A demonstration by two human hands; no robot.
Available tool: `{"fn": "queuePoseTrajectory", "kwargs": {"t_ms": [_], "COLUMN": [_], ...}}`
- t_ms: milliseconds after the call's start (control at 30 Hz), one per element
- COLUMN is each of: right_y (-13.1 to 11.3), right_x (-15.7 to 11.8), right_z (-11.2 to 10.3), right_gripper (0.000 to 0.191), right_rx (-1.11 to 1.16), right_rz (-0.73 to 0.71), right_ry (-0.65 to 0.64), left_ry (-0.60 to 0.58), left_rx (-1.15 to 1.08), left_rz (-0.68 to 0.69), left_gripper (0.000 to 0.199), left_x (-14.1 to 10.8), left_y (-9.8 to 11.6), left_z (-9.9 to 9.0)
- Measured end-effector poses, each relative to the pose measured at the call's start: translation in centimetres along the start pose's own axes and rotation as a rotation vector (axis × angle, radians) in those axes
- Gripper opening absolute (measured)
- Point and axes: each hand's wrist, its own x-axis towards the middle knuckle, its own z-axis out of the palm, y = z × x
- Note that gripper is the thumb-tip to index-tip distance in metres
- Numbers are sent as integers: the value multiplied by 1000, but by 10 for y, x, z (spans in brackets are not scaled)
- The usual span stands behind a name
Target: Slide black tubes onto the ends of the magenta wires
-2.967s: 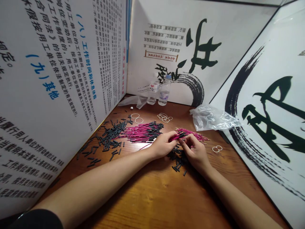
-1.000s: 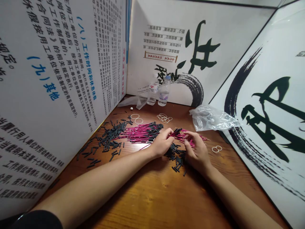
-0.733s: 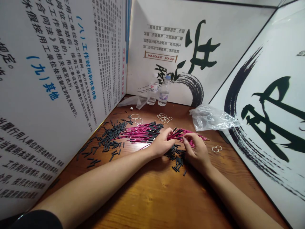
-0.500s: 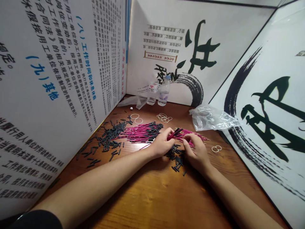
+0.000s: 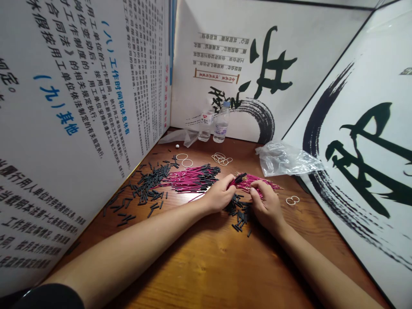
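My left hand (image 5: 219, 195) is closed round a small bundle of magenta wires (image 5: 238, 178) with black sleeves on their ends, pointing up and to the right. Just right of it, my right hand (image 5: 268, 207) has thumb and forefinger pinched together; whatever they hold is too small to make out. Behind both hands lie loose magenta wires (image 5: 273, 184) with bare golden tips. A small heap of short black sleeves (image 5: 240, 216) is on the table between my hands. To the left is a larger row of magenta wires (image 5: 188, 179), many with black ends.
A big scatter of black sleeves (image 5: 146, 184) covers the table's left side. Rubber bands (image 5: 222, 159) lie at the back, with two more rings (image 5: 292, 200) at right. Two water bottles (image 5: 220, 126) and a clear plastic bag (image 5: 286, 159) stand near the printed panels (image 5: 222, 25).
My right hand has shifted slightly right and down, away from the bundle's tips. The bundle in my left hand has tipped a little lower.
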Motion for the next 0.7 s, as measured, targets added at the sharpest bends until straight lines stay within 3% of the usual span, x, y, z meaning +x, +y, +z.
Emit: {"fn": "queuePoseTrajectory", "kwargs": {"t_ms": [467, 700], "right_y": [-2, -1], "right_x": [-1, -2], "right_z": [0, 0], "right_gripper": [16, 13], "right_rx": [14, 39], "right_rz": [-34, -69], "right_ry": [-49, 51], "left_ry": [16, -25], "left_rx": [87, 211], "left_rz": [42, 65], "left_gripper": [20, 27], "left_x": [-3, -7], "left_y": [-2, -1], "left_z": [1, 2]}}
